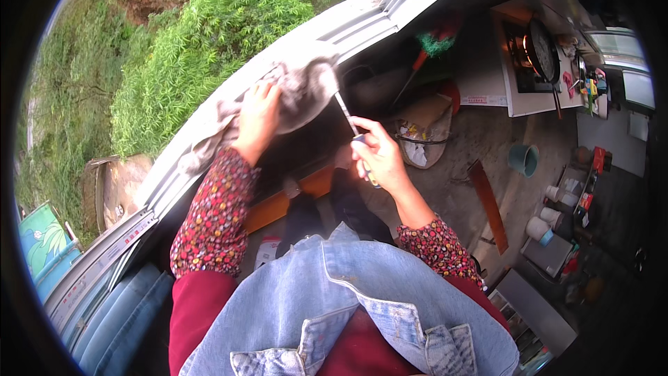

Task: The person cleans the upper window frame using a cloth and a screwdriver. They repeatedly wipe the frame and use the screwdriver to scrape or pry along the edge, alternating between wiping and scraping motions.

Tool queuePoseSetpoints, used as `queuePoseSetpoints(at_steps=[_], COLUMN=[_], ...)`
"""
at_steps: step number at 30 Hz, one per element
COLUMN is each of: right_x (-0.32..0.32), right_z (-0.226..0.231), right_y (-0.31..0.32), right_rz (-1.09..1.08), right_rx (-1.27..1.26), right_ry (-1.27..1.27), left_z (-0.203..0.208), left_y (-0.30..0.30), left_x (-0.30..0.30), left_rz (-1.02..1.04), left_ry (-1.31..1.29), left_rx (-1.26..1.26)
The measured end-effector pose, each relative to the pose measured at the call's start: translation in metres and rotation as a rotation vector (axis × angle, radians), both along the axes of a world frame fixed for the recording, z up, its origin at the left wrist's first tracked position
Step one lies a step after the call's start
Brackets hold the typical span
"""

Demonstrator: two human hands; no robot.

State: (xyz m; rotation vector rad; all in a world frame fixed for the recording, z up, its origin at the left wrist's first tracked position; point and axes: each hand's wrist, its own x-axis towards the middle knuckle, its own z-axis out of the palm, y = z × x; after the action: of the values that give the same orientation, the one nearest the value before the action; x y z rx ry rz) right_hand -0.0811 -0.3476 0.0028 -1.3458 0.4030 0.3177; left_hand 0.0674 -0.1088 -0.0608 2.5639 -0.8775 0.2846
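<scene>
A crumpled grey cloth [306,87] is draped along the white window sill in front of me. My left hand [259,115] presses down on the cloth, its fingers bunched into the fabric. In my right hand [381,157] is a screwdriver [343,108] with a thin metal shaft and a dark handle with a yellowish end. Its shaft points up and away toward the cloth's right end. The shaft's tip meets the cloth there, and whether it goes under the fabric cannot be made out.
Sliding window tracks [362,31] run along the sill, with green bushes [209,49] outside. To the right are an open sack [421,129], a teal bucket [523,159], a reddish-brown board [488,205] on the floor, and a black wok [543,49] on a stove counter. Blue fabric [122,320] hangs at lower left.
</scene>
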Motion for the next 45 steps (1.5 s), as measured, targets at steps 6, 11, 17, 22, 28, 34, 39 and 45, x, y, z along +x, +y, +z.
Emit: queuePoseSetpoints(at_steps=[6,11,17,22,28,34,39,45], right_x=[-0.005,0.008,0.028,0.044,0.06,0.078,0.089,0.094], right_z=[0.0,0.008,0.011,0.009,0.0,-0.001,0.001,0.025], right_y=[-0.064,-0.081,-0.08,-0.058,-0.023,0.027,0.043,0.009], right_rz=[-0.151,-0.181,-0.169,-0.096,-0.114,-0.227,-0.462,-0.516], right_rx=[-0.041,-0.034,-0.07,-0.056,0.009,0.054,-0.086,-0.45], right_ry=[-0.059,-0.076,-0.058,-0.086,0.052,0.094,-0.091,-0.104], left_z=[-0.014,-0.017,0.0,0.021,0.028,0.02,0.014,0.025], left_y=[-0.113,-0.163,-0.115,-0.025,0.074,0.103,0.106,0.099], left_x=[0.047,0.074,0.044,-0.002,-0.056,-0.065,-0.059,-0.049], left_rz=[-0.012,0.065,0.255,0.394,0.49,0.391,0.27,0.178], left_ry=[-0.067,0.177,0.256,0.155,0.112,0.06,0.089,-0.028], left_rx=[-0.087,-0.456,-0.422,-0.246,0.018,-0.098,-0.161,-0.091])
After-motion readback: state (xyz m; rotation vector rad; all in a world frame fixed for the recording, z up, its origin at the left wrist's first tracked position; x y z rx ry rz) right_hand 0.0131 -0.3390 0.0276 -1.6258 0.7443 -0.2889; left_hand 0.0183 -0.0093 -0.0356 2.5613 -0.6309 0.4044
